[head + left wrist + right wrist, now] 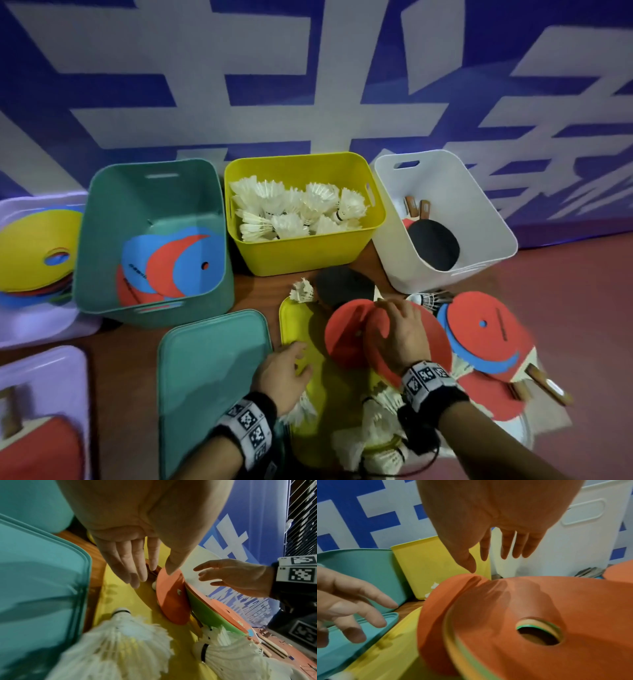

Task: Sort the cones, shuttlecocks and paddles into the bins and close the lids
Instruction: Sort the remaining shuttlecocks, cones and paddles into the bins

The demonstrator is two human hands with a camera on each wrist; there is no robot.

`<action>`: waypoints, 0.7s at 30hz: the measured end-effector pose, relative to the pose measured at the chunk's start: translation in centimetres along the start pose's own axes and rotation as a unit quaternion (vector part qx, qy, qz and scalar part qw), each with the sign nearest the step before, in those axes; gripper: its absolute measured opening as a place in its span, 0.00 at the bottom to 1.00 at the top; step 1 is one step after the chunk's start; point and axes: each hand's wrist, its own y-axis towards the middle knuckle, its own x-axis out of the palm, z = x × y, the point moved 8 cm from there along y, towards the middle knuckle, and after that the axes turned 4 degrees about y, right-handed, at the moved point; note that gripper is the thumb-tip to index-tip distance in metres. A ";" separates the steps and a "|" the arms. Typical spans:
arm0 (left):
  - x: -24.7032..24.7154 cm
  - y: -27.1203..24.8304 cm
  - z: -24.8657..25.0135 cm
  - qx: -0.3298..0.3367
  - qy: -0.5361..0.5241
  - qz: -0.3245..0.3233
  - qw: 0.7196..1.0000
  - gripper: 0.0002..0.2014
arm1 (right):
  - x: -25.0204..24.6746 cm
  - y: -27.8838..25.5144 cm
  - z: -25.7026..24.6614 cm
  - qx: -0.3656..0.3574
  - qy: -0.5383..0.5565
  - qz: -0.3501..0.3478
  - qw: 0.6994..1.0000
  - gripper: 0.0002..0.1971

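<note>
Done: we see cones in the green bin [102, 240], shuttlecocks in the yellow bin [356, 253], paddles in the white bin [486, 212], beyond our hands.
Left: mixed pile [486, 346] around both hands; lids off.
Hands: left hand [286, 371] spread, empty; right hand [399, 337] fingers straight on a red cone [346, 334].

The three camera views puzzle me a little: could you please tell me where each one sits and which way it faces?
Head: worn on the head, looking forward and down at the teal bin, yellow bin and white bin; both forearms and hands show.
Left wrist: looks along the left hand at the yellow lid; its palm and fingers show.
Right wrist: looks along the right hand at the red cone; its palm shows.
Shared: each wrist view also shows the other hand and that red cone.
</note>
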 end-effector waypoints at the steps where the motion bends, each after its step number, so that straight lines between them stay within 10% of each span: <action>1: 0.6 0.4 0.8 -0.002 -0.007 -0.003 1.000 0.23 | -0.6 0.4 0.9 0.009 -0.020 0.007 1.000 0.26; 9: 2.6 5.0 4.3 -0.074 -0.032 0.046 0.996 0.26 | 0.5 1.2 7.2 0.079 -0.108 -0.160 0.978 0.44; 13: 2.1 4.7 5.0 -0.076 -0.037 0.091 0.992 0.10 | 0.8 1.8 8.0 0.091 -0.106 -0.155 0.978 0.46; 17: 1.9 4.1 4.8 -0.063 -0.065 0.112 0.990 0.14 | 0.8 2.9 8.5 0.077 -0.122 -0.132 0.981 0.56; 21: 0.0 3.0 5.3 -0.030 -0.075 0.150 0.985 0.11 | 0.8 3.3 8.4 0.078 -0.145 -0.145 0.976 0.44</action>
